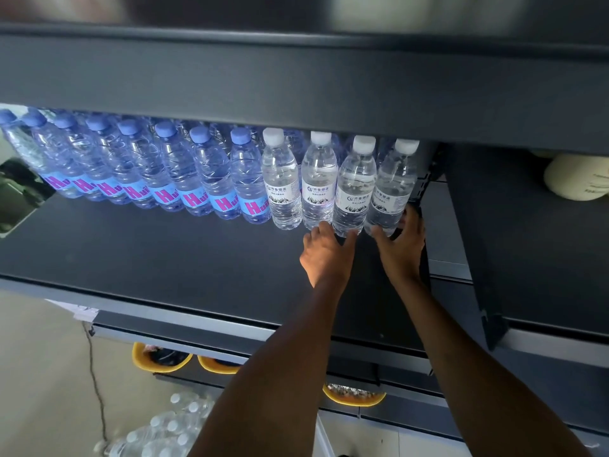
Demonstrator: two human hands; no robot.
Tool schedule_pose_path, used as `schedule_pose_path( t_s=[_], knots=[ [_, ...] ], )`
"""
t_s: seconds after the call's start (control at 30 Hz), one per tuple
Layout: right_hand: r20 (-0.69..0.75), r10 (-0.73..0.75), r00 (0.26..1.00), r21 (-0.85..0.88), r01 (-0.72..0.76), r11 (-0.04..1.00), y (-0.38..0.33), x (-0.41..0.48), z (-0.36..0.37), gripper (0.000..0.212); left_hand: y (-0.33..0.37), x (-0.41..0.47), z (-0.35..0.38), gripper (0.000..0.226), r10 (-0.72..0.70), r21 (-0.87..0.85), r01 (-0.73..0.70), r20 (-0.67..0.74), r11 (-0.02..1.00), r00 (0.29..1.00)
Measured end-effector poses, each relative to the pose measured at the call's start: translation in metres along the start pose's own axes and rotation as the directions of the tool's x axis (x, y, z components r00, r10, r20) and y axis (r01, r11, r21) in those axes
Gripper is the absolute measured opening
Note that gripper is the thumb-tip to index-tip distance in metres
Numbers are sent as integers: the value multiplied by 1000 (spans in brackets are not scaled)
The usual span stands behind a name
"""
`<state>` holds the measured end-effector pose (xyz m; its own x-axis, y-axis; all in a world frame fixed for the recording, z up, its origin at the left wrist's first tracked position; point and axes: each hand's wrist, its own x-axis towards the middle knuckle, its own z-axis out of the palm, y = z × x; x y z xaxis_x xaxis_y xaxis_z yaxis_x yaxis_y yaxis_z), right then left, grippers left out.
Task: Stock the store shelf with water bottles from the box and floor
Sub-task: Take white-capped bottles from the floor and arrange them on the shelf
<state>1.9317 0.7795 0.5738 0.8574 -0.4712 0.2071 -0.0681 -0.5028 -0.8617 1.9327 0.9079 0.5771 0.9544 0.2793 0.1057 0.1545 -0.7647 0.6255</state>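
Yellow tubs (pixel 142 360) below; cream container (pixel 575 179) right.

On the dark shelf (pixel 164 258), a row of blue-capped bottles (pixel 171 173) runs in from 9 o'clock. It is followed toward 3 o'clock by four white-capped bottles (pixel 283 183). The left hand (pixel 326 252) grips the base of the third white-capped bottle (pixel 356 186). The right hand (pixel 402 245) grips the base of the fourth white-capped bottle (pixel 392 183). At 7 o'clock, loose bottles (pixel 164 430) lie on the floor (pixel 49 374).
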Motion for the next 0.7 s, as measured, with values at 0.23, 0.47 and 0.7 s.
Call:
schedule_pose_path(
  t_s=[0.23,0.47,0.7],
  knots=[
    [50,-26,998,93,21,995,-3,0,1,68,1,0,1,50,4,18,-4,4,1000,1000],
    [2,-90,996,48,90,995,4,3,5,77,1,0,0,50,3,30,-3,8,1000,1000],
    [47,-117,992,79,113,990,7,1,3,76,4,0,1,54,11,88,-14,34,996,999]
  ],
)
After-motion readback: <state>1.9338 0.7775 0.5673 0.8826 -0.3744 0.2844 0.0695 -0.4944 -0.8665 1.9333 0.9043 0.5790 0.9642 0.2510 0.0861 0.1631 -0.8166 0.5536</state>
